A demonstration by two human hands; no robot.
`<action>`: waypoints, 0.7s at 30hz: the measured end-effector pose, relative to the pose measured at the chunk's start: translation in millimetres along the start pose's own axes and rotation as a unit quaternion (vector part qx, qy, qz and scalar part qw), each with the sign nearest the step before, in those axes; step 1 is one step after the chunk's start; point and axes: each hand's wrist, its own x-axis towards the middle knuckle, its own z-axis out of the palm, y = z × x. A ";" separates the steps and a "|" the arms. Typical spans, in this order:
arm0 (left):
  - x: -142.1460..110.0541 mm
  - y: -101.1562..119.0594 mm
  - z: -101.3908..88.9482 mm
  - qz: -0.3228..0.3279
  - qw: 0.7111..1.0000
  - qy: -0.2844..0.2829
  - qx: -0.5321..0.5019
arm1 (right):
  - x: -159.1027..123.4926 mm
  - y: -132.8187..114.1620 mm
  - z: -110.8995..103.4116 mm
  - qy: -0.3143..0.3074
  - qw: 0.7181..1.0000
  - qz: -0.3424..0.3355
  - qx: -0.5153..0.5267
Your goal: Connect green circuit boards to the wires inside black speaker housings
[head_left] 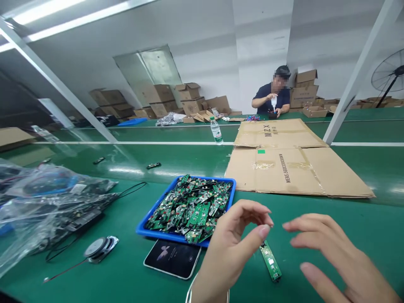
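Observation:
My left hand (pixel 235 242) hovers just past the right edge of a blue tray (pixel 139 229). Its fingers curve toward the thumb, the tips close but with no object visible between them. Below the thumb a narrow green circuit board (pixel 270 261) lies on the green work surface; the thumb may hide its far end. To the right of that board is my right hand (pixel 334 256), fingers and thumb spread apart, holding nothing. Small green circuit boards (pixel 198 212) with red and white parts are heaped in the tray.
A phone (pixel 172 259) lies partly under the tray's front edge. At left are a small speaker (pixel 99 248) with a red wire and plastic-bagged parts (pixel 63 206). Flattened cardboard (pixel 303 168) and a water bottle (pixel 216 131) are farther back. Beyond sits a co-worker (pixel 263 97).

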 end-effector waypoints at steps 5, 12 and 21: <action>13.2 -12.2 1.3 -0.050 0.996 -0.030 -0.062 | 18.9 -7.2 7.3 -0.078 0.985 -0.097 -0.119; 35.1 -30.5 2.5 -0.151 0.962 0.000 -0.229 | 11.7 -2.9 35.4 -0.113 0.972 -0.050 -0.200; 11.2 -10.4 8.5 0.016 0.977 -0.012 -0.210 | 2.6 0.2 -2.3 -0.074 0.990 -0.018 -0.122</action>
